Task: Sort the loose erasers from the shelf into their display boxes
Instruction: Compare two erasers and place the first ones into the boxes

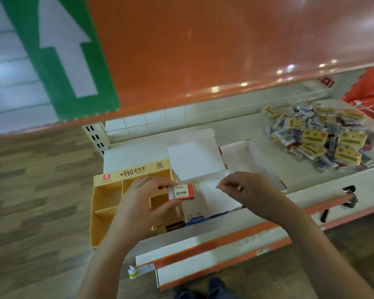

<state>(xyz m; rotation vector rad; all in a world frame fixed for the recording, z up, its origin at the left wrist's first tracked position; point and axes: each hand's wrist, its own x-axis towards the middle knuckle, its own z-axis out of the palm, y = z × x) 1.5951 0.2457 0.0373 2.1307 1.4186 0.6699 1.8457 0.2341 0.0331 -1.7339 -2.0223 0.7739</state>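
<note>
My left hand pinches a small white eraser in a red-and-white 2B sleeve, holding it above the gap between two boxes. Under that hand stands a yellow display box with several compartments. To its right sits a white open box with a raised lid and a blue front edge. My right hand hovers over this white box with fingertips pinched together; whether it holds anything I cannot tell. A heap of loose packaged erasers lies far right on the shelf.
Another white open box stands behind my right hand. The white shelf has an orange front rail. Red packages sit at the far right. An orange panel hangs overhead; wood-pattern floor lies to the left.
</note>
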